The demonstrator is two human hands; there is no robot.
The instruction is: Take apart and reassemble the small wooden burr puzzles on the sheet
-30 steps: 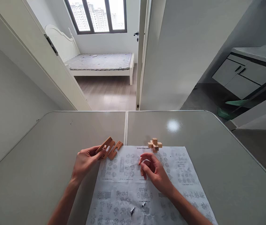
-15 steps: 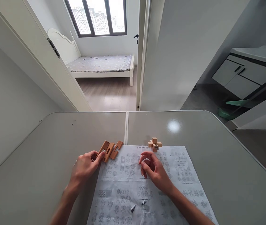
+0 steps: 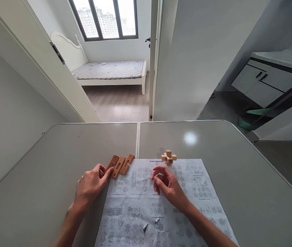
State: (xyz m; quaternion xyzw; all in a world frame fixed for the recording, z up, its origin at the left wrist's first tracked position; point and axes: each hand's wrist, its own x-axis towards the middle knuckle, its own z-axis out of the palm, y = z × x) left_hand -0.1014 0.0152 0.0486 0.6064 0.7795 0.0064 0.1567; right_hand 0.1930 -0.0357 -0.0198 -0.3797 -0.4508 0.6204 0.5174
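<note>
Three flat notched wooden puzzle pieces [image 3: 119,164] lie side by side at the top left corner of a printed instruction sheet [image 3: 161,202]. My left hand [image 3: 90,185] rests on the grey table [image 3: 45,178] just left of them, fingers loosely extended, fingertips touching the nearest piece. My right hand [image 3: 167,185] lies on the sheet with its fingers curled and pinched together; nothing shows between them. A small assembled wooden cross puzzle [image 3: 169,157] stands at the sheet's top edge, just beyond my right hand.
A seam [image 3: 137,140] runs down the middle of the table. Two small dark bits [image 3: 151,224] lie on the sheet near me. Beyond the table an open doorway shows a bedroom with a bed [image 3: 110,70]; cabinets [image 3: 267,84] stand at the right.
My left hand has lowered the wooden pieces from a raised grip to lie flat on the table and loosened its hold. My right hand has barely moved.
</note>
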